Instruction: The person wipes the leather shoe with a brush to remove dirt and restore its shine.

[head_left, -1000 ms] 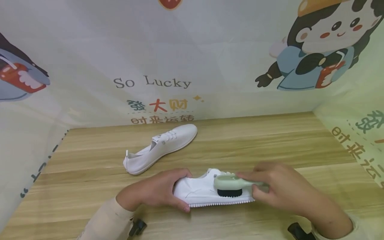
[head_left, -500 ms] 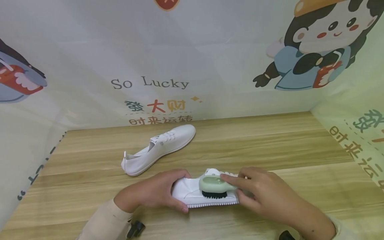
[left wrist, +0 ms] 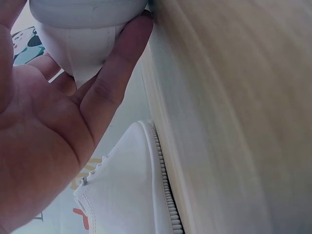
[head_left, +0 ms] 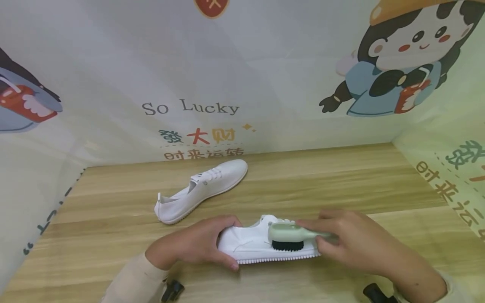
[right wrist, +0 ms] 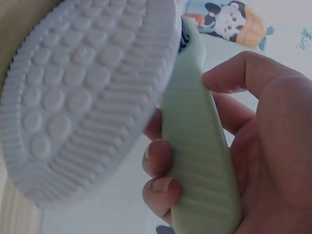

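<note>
A white lace-up shoe [head_left: 246, 244] is tipped on its side, its ridged sole edge facing me in the head view. My left hand [head_left: 201, 242] grips it round the heel, thumb low and fingers over the top. In my right hand [head_left: 352, 240] is a pale green brush [head_left: 288, 232], held by the handle with the fingers curled round it. Its black bristles [head_left: 288, 245] lie against the shoe's side. The right wrist view shows the ribbed brush handle [right wrist: 197, 146] beside the bumpy sole [right wrist: 83, 97]. The shoe's toe is partly hidden by the right hand.
Farther back on the wood-grain table [head_left: 322, 181] stands the other white shoe [head_left: 202, 189], upright and apart from the hands. A pale printed cloth [head_left: 280, 84] encloses the table at the back and both sides. Small black devices [head_left: 173, 290] show near both wrists.
The right hand slid the brush left along the shoe's side toward the heel, then back right toward the toe. The left hand kept its hold on the heel.
</note>
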{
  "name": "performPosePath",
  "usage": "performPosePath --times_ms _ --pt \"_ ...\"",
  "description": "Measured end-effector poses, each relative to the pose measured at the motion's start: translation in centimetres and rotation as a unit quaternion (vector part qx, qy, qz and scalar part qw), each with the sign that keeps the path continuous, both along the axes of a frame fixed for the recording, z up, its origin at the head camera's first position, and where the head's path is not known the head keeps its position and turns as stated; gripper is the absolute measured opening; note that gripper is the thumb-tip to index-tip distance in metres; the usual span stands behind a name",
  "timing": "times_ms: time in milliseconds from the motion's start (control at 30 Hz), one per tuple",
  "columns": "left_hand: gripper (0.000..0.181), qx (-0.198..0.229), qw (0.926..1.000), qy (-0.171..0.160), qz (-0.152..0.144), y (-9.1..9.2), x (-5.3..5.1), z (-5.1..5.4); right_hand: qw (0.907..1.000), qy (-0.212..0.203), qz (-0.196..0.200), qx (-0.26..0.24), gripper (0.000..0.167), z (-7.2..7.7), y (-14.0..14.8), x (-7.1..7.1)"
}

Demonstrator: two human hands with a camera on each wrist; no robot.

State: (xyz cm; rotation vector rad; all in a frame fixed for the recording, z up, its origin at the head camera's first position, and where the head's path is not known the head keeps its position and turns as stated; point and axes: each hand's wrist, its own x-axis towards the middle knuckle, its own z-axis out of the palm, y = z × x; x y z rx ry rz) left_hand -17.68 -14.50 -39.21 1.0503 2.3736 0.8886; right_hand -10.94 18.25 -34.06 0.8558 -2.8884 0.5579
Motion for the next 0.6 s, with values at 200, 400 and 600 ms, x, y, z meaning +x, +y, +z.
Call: performPosePath --times_ms 200,400,600 --pt "0.063 0.001 1.0 -0.004 0.007 0.1 0.0 -0.4 0.999 -0.038 -0.021 0.008 0.044 0.7 1.2 0.1" --pt "0.063 0.003 0.9999 -0.007 0.007 0.1 0.1 -0.5 0.9987 -0.04 -0.029 0.006 0.041 1.0 1.7 0.3" --pt "0.063 0.004 0.9999 -0.009 0.009 0.0 0.1 -0.5 0.9999 0.0 -0.009 0.01 0.043 0.5 0.6 0.5"
